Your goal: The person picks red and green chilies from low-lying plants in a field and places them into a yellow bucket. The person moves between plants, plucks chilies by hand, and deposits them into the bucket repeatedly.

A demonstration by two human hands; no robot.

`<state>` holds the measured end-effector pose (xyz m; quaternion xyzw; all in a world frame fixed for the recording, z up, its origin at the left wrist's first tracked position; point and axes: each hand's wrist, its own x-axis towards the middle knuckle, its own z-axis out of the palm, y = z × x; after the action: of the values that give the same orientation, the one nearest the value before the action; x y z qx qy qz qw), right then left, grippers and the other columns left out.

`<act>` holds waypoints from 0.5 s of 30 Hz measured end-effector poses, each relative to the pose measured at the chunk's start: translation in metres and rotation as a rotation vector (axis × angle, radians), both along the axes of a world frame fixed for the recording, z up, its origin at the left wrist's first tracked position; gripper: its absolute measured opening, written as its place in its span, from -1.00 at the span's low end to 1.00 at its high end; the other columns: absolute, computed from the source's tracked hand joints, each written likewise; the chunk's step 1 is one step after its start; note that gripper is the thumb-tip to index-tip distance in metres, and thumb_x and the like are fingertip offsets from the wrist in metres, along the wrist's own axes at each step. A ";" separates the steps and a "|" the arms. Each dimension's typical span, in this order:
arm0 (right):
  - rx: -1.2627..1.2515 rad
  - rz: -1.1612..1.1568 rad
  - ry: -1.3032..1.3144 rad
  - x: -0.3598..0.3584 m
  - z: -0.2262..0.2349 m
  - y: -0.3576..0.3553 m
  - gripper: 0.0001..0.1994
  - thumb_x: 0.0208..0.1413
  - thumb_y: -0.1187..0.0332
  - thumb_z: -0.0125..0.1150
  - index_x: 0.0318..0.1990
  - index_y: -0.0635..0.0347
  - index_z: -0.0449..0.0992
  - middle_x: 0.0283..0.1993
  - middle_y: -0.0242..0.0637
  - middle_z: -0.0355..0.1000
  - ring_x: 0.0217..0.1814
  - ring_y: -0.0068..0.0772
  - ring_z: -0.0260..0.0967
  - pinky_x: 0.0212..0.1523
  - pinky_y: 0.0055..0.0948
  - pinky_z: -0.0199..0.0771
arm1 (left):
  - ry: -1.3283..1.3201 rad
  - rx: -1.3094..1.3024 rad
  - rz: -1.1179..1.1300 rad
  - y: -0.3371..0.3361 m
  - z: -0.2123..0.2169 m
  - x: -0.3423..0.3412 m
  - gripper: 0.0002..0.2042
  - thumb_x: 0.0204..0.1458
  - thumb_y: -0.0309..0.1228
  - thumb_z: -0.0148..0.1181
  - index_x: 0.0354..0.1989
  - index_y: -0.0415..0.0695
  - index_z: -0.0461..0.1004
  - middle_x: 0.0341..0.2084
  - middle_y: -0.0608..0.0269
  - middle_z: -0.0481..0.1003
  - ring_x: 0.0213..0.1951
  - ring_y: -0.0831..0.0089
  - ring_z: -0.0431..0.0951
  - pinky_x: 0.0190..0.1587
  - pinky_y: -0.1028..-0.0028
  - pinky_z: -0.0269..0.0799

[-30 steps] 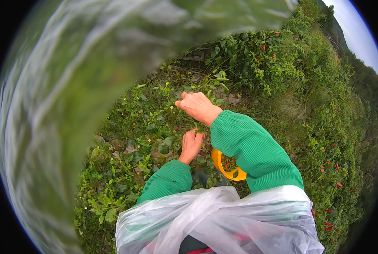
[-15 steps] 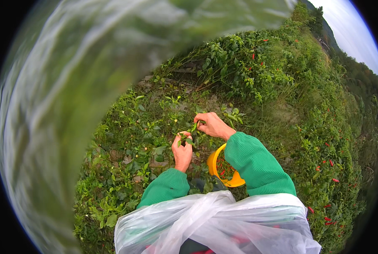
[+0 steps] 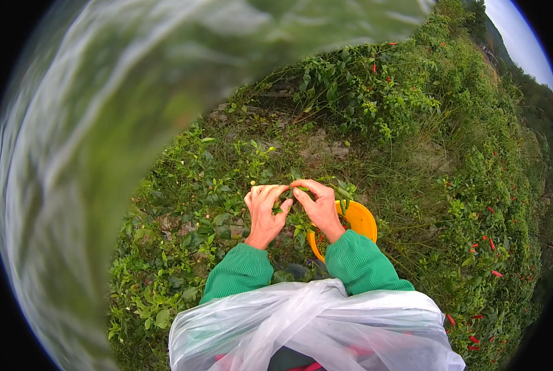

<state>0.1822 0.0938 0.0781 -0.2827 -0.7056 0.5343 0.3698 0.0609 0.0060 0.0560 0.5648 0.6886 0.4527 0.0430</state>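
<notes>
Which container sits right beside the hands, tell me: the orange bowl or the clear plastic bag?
The round orange bowl, on the ground partly behind the right hand. The clear plastic bag hangs lower, near the person's body.

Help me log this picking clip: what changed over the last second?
The right hand, stretched out over the plants a second ago, drew back to meet the left hand; both now pinch at a green sprig between their fingertips. The yellow bowl under the right wrist and the clear plastic bag below stayed put.
</notes>
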 end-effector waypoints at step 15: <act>0.402 -0.171 -0.282 0.038 0.040 -0.003 -0.91 -0.05 0.55 0.15 -0.38 0.31 0.37 -0.41 0.00 0.38 -0.43 0.04 0.36 -0.46 -0.22 0.34 | 0.008 0.128 -0.049 0.037 0.010 0.044 -0.76 -0.15 -0.60 0.16 -0.25 -0.22 0.36 -0.31 0.08 0.40 -0.32 0.09 0.44 -0.35 0.28 0.40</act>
<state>0.2205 0.0907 0.1185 -0.3338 -0.8157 0.3054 0.3605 0.1049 0.0432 0.0658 0.5848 0.6443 0.4925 0.0150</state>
